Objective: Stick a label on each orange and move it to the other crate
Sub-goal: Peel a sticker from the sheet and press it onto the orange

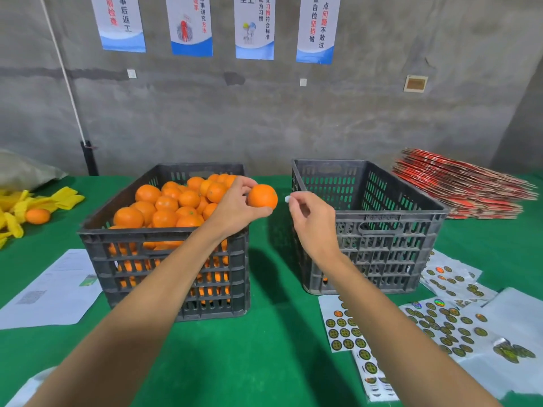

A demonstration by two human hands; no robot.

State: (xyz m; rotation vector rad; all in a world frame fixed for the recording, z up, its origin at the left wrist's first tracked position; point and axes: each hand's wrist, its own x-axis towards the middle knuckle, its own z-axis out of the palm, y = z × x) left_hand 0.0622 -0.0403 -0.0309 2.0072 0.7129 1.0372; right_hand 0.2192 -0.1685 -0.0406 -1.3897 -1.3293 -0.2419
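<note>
My left hand (236, 205) grips one orange (262, 195) in the air between the two dark crates. My right hand (308, 215) pinches a small round label (287, 198) by its edge, its pale back showing, a short gap to the right of that orange. The left crate (164, 259) is piled high with oranges (176, 205). The right crate (379, 230) looks nearly hollow; a bit of orange shows through its lower front slots (325, 280). Sheets of round labels (440, 321) lie on the green table in front of the right crate.
The green table (270, 356) also carries white printed papers (55, 289) at the left. Yellow foam nets with a loose orange (37, 215) lie far left. A stack of flattened red cartons (467, 186) sits at the right. A grey concrete wall with posters stands behind.
</note>
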